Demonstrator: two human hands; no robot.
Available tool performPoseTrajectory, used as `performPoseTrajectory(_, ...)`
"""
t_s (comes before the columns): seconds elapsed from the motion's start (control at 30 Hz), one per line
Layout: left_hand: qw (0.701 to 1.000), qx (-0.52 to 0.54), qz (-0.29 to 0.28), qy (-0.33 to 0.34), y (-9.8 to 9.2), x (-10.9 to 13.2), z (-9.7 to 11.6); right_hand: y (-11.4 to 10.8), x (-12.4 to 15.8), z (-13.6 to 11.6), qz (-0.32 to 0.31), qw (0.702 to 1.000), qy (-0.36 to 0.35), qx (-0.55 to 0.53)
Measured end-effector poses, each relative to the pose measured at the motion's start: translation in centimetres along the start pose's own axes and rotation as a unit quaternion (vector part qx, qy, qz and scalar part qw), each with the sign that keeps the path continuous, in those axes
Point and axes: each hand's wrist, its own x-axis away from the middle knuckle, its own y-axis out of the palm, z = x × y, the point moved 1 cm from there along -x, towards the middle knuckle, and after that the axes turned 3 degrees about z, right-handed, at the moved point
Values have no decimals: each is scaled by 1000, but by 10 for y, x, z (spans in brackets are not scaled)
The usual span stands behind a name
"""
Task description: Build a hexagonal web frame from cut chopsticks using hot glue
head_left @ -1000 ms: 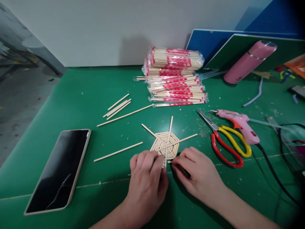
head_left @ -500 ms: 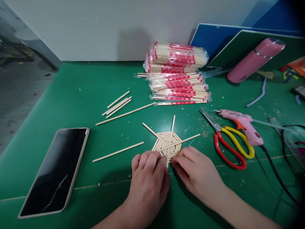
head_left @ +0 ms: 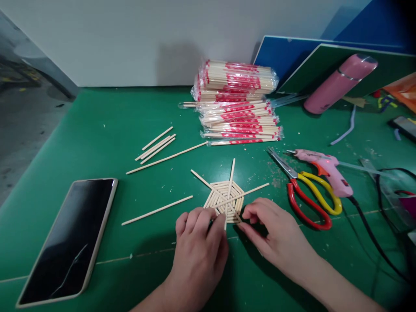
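A six-armed web of wooden chopsticks point(head_left: 230, 190) lies on the green tabletop, with rings of short stick pieces around its centre. My left hand point(head_left: 201, 253) is closed at its near left edge, thumb and fingers gripping the web near one arm; the fingertips are partly hidden. At the lower right edge is my right hand point(head_left: 276, 227), thumb and forefinger apart, the thumb tip by the end of another arm. A loose chopstick point(head_left: 157, 210) lies left of the web. Farther back are a longer chopstick point(head_left: 167, 158) and several short stick pieces point(head_left: 156, 147).
Plastic-wrapped chopstick packs point(head_left: 238, 104) are piled at the back. Scissors point(head_left: 305, 190) and a pink glue gun point(head_left: 325, 169) with a cord lie to the right. A phone point(head_left: 68, 242) lies at left. A pink bottle point(head_left: 341, 84) stands near leaning boards point(head_left: 354, 65).
My right thumb and forefinger have parted, and the hand has drawn slightly away from the web's edge. My left hand keeps its hold. The whole view has shifted slightly.
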Motion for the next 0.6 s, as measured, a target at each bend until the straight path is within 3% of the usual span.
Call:
performPoseTrajectory(0.17,1000,1,-1,15,-2,1,-1,4,9,1,21,997,73,-22)
performPoseTrajectory(0.6,1000,2,-23,21,0,-2,0,14,3,-6,34,990,130,52)
